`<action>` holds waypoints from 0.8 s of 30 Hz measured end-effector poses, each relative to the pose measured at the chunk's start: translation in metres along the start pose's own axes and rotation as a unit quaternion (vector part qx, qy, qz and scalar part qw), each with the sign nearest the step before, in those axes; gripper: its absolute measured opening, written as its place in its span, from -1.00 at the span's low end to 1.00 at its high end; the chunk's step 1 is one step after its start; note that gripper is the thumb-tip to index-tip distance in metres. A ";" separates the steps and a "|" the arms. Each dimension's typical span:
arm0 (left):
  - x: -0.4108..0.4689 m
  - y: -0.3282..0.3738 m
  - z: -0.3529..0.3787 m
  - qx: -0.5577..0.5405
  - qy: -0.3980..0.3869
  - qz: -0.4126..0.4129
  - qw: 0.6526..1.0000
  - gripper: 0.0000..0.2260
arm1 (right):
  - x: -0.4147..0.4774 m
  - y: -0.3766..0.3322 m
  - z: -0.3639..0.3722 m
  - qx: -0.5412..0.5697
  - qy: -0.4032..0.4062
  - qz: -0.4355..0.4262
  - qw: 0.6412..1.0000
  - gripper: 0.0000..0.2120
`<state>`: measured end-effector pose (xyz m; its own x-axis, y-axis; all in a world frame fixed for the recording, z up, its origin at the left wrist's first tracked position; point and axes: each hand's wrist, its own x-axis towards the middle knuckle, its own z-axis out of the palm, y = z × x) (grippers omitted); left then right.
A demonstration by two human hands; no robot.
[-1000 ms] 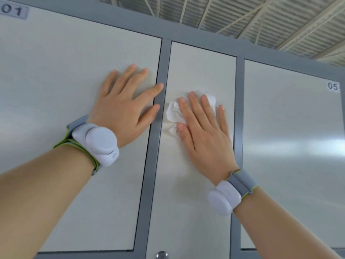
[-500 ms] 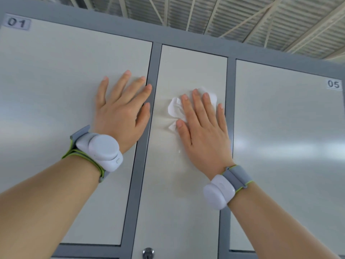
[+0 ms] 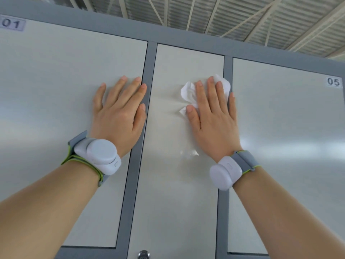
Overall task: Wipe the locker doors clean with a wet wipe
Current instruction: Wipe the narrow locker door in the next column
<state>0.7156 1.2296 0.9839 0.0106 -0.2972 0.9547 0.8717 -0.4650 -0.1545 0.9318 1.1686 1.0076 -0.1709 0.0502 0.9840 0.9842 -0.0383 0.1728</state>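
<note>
Pressing a soft, crumpled wet wipe flat against the middle locker door, the right hand lies spread; the left hand rests flat beside it.

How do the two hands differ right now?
The left hand lies bare on door 01; the right hand presses a wipe against the middle door. The left hand's thumb lies beside the grey frame; the right hand's thumb rests on the wipe. Both are flat, with straight fingers and a white wrist device.
</note>
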 end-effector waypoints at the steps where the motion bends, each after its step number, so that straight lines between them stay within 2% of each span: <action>1: 0.000 0.000 0.000 0.000 -0.001 0.000 1.000 -0.59 | -0.001 -0.001 0.000 0.000 0.000 0.000 1.000 -0.35; 12: -0.002 -0.001 0.001 0.003 -0.002 0.004 1.000 -0.60 | -0.034 -0.005 0.004 -0.016 0.017 -0.042 0.999 -0.40; 18: -0.002 0.000 -0.002 -0.004 -0.012 -0.008 1.000 -0.59 | -0.013 0.003 0.002 -0.005 0.014 0.012 1.000 -0.36; 24: -0.002 0.000 -0.002 -0.001 -0.019 -0.009 1.000 -0.58 | -0.032 -0.005 0.005 -0.009 0.023 0.005 1.000 -0.38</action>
<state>0.7148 1.2282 0.9809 0.0139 -0.2573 0.9662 0.8707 -0.4721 -0.1382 0.9322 1.1720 0.9751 -0.1633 0.0028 0.9866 0.9850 -0.0566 0.1632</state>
